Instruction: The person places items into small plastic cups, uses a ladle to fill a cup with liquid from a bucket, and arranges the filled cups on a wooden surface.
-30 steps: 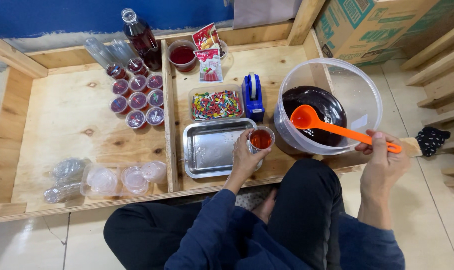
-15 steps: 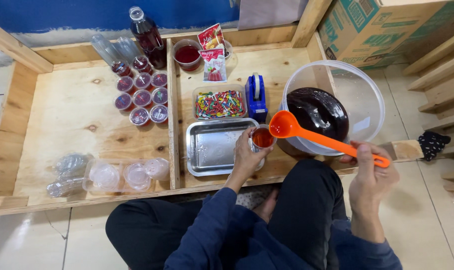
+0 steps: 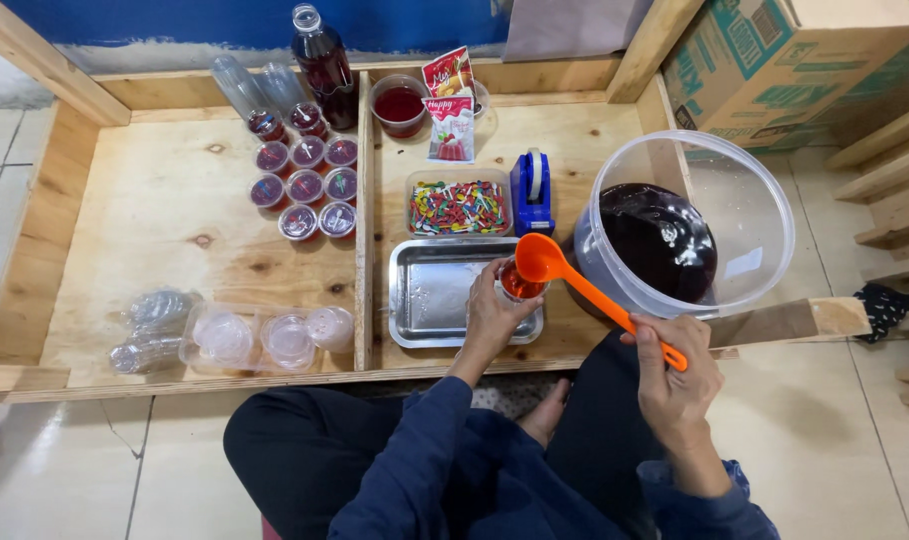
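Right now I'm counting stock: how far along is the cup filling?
Done: nine filled cups stand grouped at the back. In hand: left hand holds a cup while right hand tips the ladle over it. Left: empty cups and dark liquid in the tub.

We record bright, even, diffuse light from overhead; shadows are soft and short. Glare sits on the metal tray (image 3: 429,295), on the dark liquid in the clear tub (image 3: 764,215) at 3 o'clock, and on the bottle (image 3: 319,60) at 12 o'clock. Focus is sharp at centre. Wide-angle bowing bends the plank edges at 9 and 3 o'clock. No motion blur noted.
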